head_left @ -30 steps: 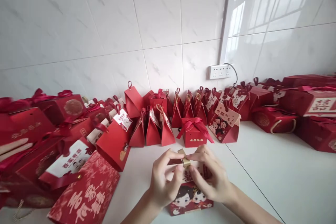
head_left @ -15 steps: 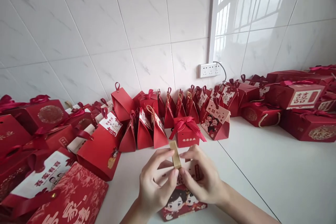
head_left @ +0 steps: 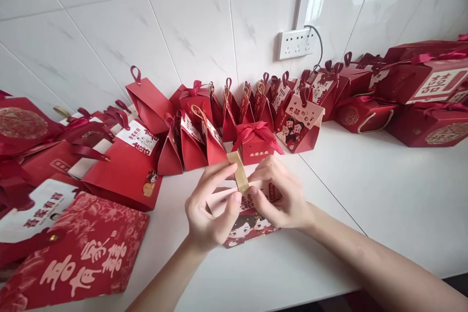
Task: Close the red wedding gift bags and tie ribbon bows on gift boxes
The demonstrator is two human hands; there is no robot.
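Head view, hands (head_left: 244, 200) pinching gold ribbon (head_left: 238, 171), cartoon box (head_left: 248, 222)

Left hand (head_left: 206, 212) and right hand (head_left: 283, 200) hide most of the cartoon-printed gift box (head_left: 248, 228); the picture's left edge crops the flat red bag (head_left: 73, 258).

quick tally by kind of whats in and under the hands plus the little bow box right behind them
hands: 2, left hand and right hand
gold strip pinched by both: 1
cartoon-couple box under them: 1
small red box with a bow: 1
total: 5
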